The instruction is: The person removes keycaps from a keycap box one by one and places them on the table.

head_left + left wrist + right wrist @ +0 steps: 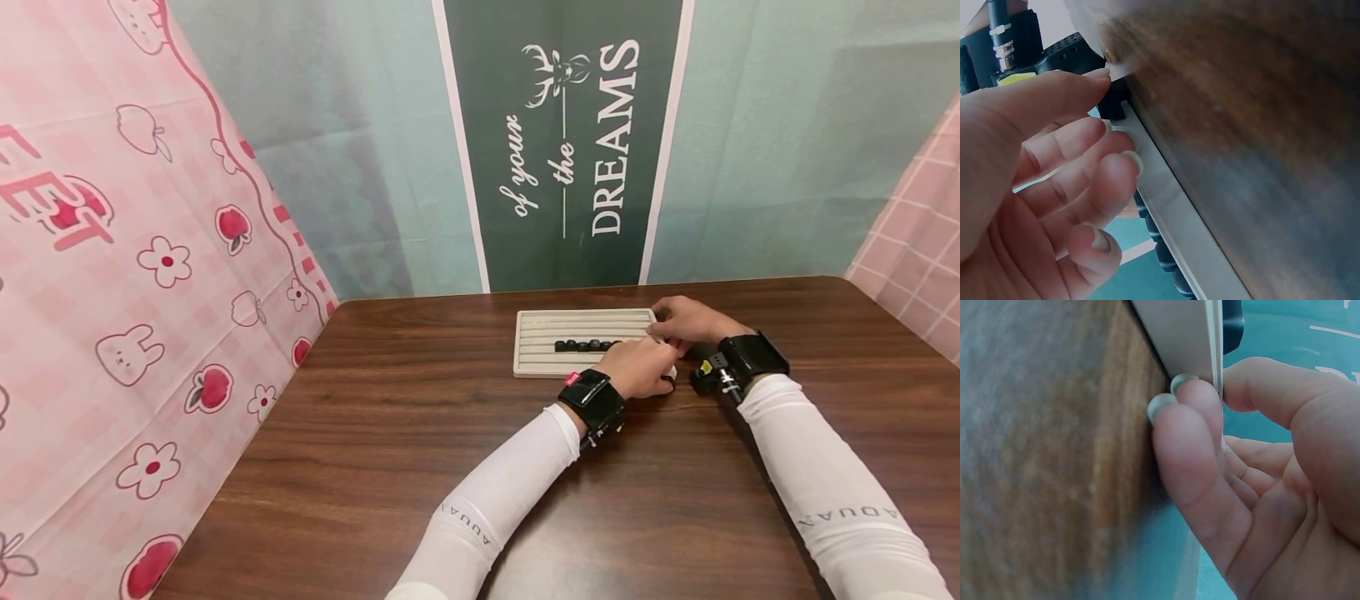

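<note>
A pale ridged tray lies toward the far side of the table. Several small black blocks, which look like keycaps, stand in a row along one of its grooves. My left hand is over the tray's near right corner. In the left wrist view its thumb and forefinger pinch a black keycap by the tray's side wall. At the right end, my right hand holds the tray, fingertips against its side wall and thumb at the rim. The hands hide the tray's right end.
The brown wooden table extends around the tray. Behind it hangs a green curtain with white lettering, and a pink patterned cloth hangs at the left. Both wrists wear black camera straps.
</note>
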The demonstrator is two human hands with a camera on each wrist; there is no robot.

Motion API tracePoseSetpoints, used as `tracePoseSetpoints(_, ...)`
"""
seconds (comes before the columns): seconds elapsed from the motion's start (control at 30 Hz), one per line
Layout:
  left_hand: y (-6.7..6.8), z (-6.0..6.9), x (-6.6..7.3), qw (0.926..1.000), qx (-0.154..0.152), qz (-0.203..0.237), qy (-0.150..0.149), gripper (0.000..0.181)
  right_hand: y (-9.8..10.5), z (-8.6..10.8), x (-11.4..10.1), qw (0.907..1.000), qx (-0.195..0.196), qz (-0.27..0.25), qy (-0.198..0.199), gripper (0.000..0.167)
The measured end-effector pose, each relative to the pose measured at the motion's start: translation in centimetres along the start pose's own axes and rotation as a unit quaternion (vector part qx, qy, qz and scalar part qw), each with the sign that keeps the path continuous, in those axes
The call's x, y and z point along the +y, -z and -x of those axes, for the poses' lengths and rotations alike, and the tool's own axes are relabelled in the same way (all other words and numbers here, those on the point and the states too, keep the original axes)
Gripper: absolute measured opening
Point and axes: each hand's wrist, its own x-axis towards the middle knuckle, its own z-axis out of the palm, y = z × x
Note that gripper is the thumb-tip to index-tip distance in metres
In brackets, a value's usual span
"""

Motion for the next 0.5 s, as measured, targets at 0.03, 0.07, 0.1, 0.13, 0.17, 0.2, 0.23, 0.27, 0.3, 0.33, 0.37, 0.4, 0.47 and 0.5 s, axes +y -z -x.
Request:
tracePoseSetpoints(0.03,-0.01,0.02,-0.01,1.0000,-0.001,0.001,0.001,0.027,-0.01,0.01,-0.04,1.0000,0.000,0.001,0.001,0.054)
tracePoseSetpoints(0.07,0.01,0.04,-0.03,1.0000,-0.001,0.001,0.002,0.027,-0.01,0.01,-0.06,1.0000,0.000,0.002,0.001,0.054)
tracePoseSetpoints(0.1,0.02,0.08,-0.05,1.0000,-0.002,0.002,0.002,0.027,0.00,0.02,-0.08,1.0000,0.000,0.003,0.001,0.054)
tracePoseSetpoints(0.13,0.05,0.08,-0.05,1.0000,-0.002,0.003,0.003,0.027,0.03,0.01,-0.08,1.0000,-0.001,0.004,0.001,0.055)
tracePoseSetpoints(0.17,0.07,0.10,-0.06,1.0000,-0.002,0.004,0.004,0.026,0.05,0.01,-0.09,1.0000,-0.002,0.004,0.000,0.055)
tracePoseSetpoints(0.2,0.12,0.14,-0.07,1.0000,-0.002,0.004,0.005,0.027,0.07,0.01,-0.10,1.0000,-0.003,0.003,0.000,0.056)
tracePoseSetpoints(0.23,0.14,0.16,-0.08,1.0000,0.000,0.005,0.005,0.027,0.08,-0.02,-0.07,1.0000,-0.005,0.001,-0.002,0.057)
tracePoseSetpoints(0.27,0.16,0.18,-0.10,1.0000,0.001,0.006,0.006,0.028,0.10,-0.03,-0.03,1.0000,-0.007,-0.003,-0.004,0.057)
tracePoseSetpoints(0.3,0.20,0.22,-0.13,1.0000,0.001,0.008,0.006,0.029,0.12,-0.06,0.03,0.9999,-0.010,-0.007,-0.007,0.057)
tracePoseSetpoints(0.33,0.26,0.25,-0.15,0.9999,0.001,0.010,0.006,0.030,0.12,-0.07,0.07,0.9998,-0.013,-0.010,-0.009,0.058)
tracePoseSetpoints(0.37,0.32,0.29,-0.18,0.9999,-0.001,0.013,0.008,0.032,0.12,-0.09,0.11,0.9998,-0.015,-0.013,-0.011,0.058)
tracePoseSetpoints(0.4,0.40,0.34,-0.20,0.9998,-0.005,0.017,0.007,0.035,0.11,-0.10,0.16,0.9997,-0.016,-0.014,-0.010,0.058)
tracePoseSetpoints(0.47,0.64,0.48,-0.23,0.9995,-0.014,0.027,0.002,0.038,0.09,-0.12,0.27,0.9998,-0.014,-0.010,-0.010,0.057)
tracePoseSetpoints(0.5,0.83,0.60,-0.20,0.9994,-0.019,0.030,-0.002,0.038,0.06,-0.14,0.31,0.9999,-0.010,0.000,-0.005,0.056)
